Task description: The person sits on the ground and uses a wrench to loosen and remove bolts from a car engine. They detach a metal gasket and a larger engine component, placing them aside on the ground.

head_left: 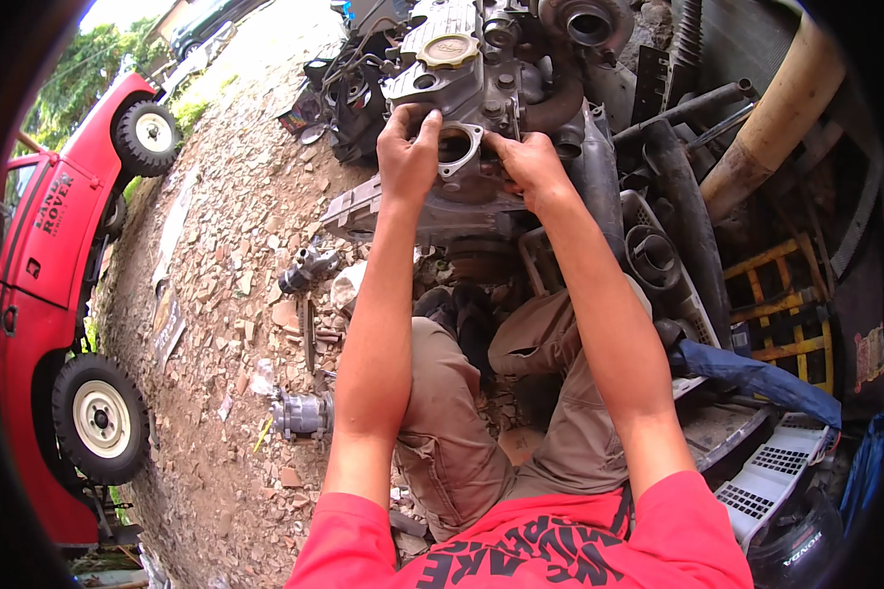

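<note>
In front of me stands a car engine (521,83) with a pale round cap on its top cover. A grey flanged metal housing (473,149) with a wide round opening sits at its near end. My left hand (408,152) grips the housing's left side, with the thumb beside the flange and the other fingers partly hidden behind. On the opposite side my right hand (532,167) holds it, thumb and forefinger against the flange edge and the other fingers curled. Whether the housing is fixed to the engine or loose against it, I cannot tell.
A ribbed metal cylindrical part (302,414) and a dark small part (309,270) lie on the rubble ground to my left. Dark pipes (673,187), a bamboo pole (771,123) and a white plastic crate (776,471) crowd the right. A red off-road vehicle (44,265) is far left.
</note>
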`<action>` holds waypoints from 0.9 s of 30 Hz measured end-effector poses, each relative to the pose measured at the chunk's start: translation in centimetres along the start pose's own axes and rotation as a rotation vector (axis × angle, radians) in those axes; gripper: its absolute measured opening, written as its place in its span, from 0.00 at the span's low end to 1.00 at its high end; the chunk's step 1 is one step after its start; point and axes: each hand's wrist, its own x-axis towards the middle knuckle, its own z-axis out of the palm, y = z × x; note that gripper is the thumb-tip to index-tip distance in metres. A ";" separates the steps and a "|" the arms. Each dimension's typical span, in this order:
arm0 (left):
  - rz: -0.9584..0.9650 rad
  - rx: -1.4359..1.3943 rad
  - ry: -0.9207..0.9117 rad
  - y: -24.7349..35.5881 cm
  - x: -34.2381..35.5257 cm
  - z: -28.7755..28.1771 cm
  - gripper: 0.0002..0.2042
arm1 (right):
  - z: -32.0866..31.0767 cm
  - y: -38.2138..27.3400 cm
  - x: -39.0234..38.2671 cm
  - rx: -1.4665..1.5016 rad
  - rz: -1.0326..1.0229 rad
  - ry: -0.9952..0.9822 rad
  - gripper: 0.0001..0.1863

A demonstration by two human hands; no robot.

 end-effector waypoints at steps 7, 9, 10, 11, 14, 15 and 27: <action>0.012 -0.023 0.002 -0.3 0.2 0.0 0.09 | -0.1 0.1 0.0 0.028 0.012 -0.005 0.15; 0.014 -0.024 0.004 -0.4 0.2 -0.1 0.09 | -0.1 0.4 0.4 -0.087 -0.029 0.006 0.16; 0.013 -0.016 0.005 -0.4 0.2 -0.1 0.09 | 0.0 0.3 0.3 -0.095 -0.028 0.014 0.16; 0.012 -0.007 0.007 -0.5 0.1 -0.2 0.09 | 0.0 0.3 0.2 -0.103 -0.027 0.022 0.16; 0.011 -0.027 -0.002 -0.5 0.2 0.0 0.09 | -0.1 0.7 0.8 -0.086 -0.020 0.036 0.16; 0.008 -0.022 0.000 -0.4 0.1 0.0 0.10 | 0.0 0.4 0.5 -0.074 -0.016 0.035 0.16; 0.006 -0.011 0.008 -0.2 0.1 0.0 0.09 | -0.2 0.5 -0.4 0.052 -0.072 -0.016 0.14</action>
